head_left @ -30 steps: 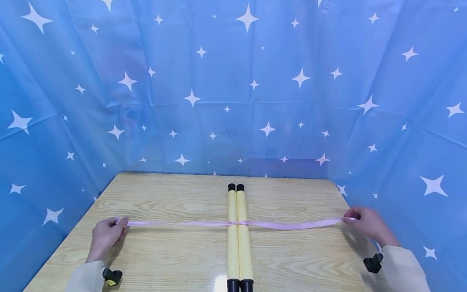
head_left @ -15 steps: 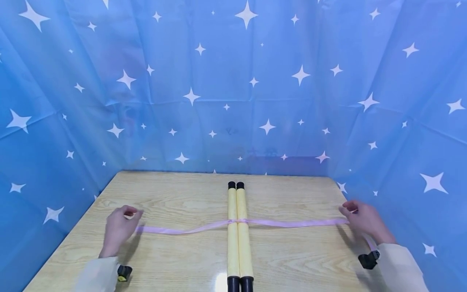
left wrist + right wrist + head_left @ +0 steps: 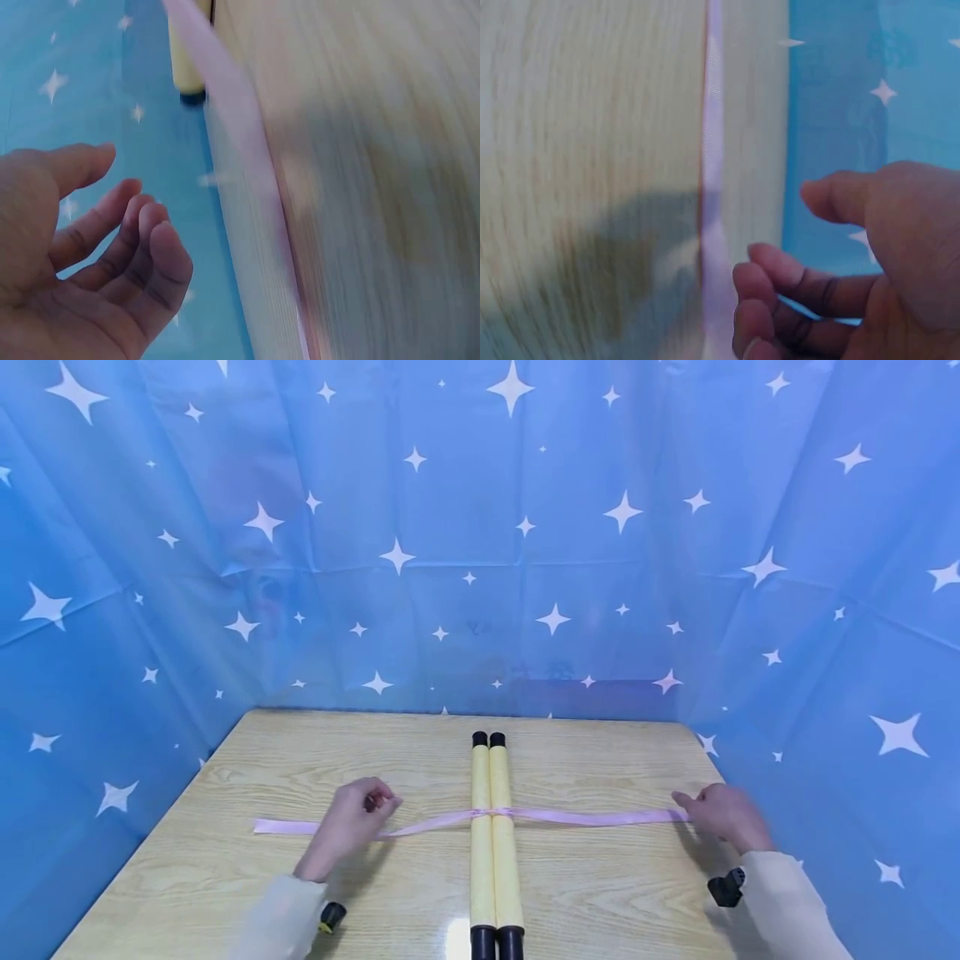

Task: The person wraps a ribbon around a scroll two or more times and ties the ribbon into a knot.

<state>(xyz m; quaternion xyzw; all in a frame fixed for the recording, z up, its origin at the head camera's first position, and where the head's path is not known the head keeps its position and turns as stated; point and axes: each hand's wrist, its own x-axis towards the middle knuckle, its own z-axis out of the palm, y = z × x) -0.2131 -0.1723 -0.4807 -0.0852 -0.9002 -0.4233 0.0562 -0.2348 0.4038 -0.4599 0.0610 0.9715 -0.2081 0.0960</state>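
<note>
Two pale yellow rods with black ends [image 3: 482, 860] lie side by side, pointing away from the viewer. A pink ribbon [image 3: 600, 819] is tied round both near their middle, its two tails stretching left and right over the table. The left hand [image 3: 348, 822] hovers above the left tail; in the left wrist view this hand [image 3: 97, 255] has loosely bent fingers and holds nothing. Over the right tail's outer part is the right hand [image 3: 727, 817]. The right wrist view shows that hand [image 3: 840, 262] empty, thumb apart from the relaxed fingers, beside the ribbon [image 3: 714, 150].
A wood-grain table [image 3: 360, 743] carries the rods. Blue curtains with white stars [image 3: 465, 527] stand behind it and at both sides. Small black devices are worn at the left wrist [image 3: 332, 917] and the right wrist [image 3: 726, 888].
The left hand has let go of the ribbon's left end and moved right, towards the rods. The right hand has released its tail and shifted slightly left. The left tail now lies slack.
</note>
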